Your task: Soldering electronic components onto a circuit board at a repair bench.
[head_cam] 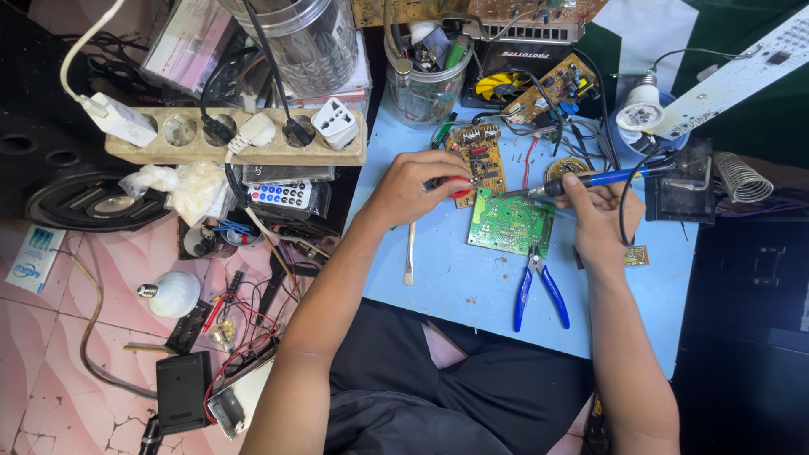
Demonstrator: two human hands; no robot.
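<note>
My left hand (410, 187) pinches a red-handled tool (451, 184) over the brown circuit board (480, 160). My right hand (600, 211) grips the blue soldering iron (590, 179), tip just above the green board (511, 223). Blue pliers (539, 291) lie nearer me.

Both bare forearms reached forward from the bottom of the view, slanting inward toward each other. The left hand (415, 185) was curled, fingers bent and pinched together at their tips, knuckles up. The right hand (600, 215) lay well apart from it, fingers folded in a closed grip, thumb on top, wrist bent slightly inward.
</note>
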